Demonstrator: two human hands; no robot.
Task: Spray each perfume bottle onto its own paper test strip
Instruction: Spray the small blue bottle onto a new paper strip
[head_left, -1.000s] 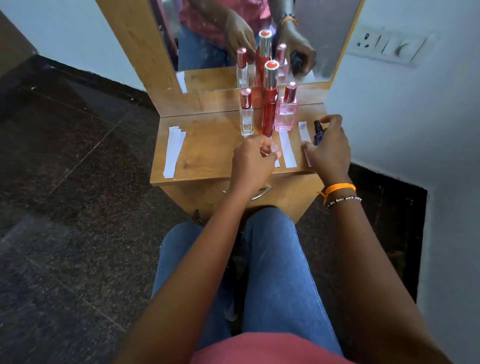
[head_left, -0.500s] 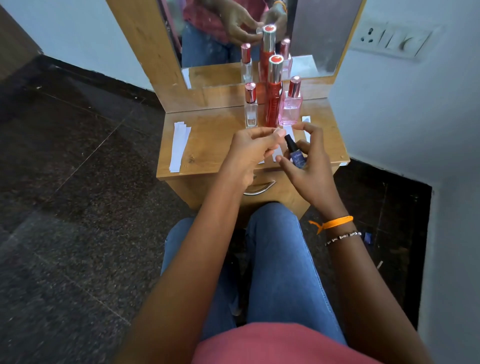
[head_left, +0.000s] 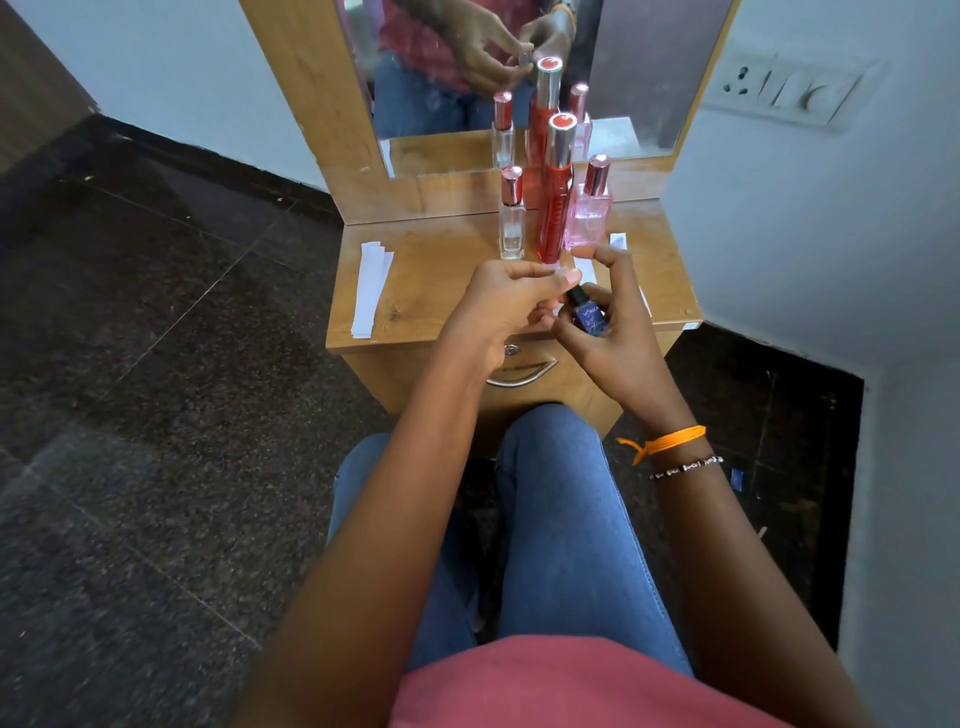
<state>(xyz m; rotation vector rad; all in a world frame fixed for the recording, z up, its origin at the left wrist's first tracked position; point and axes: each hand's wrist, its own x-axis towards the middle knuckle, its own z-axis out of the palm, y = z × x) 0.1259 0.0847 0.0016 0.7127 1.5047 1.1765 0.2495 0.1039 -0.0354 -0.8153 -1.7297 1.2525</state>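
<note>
Over table edge, blue bottle now between closer hands.

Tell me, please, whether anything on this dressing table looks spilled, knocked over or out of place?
Nothing stands out. The clear bottle, red bottle and pink bottle stand upright, and the spare strips lie flat. No spill shows.

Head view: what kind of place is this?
Probably a room at home, at a small dressing table: a mirror behind it, perfume bottles standing on top, and a wall switchboard beside it.
</note>
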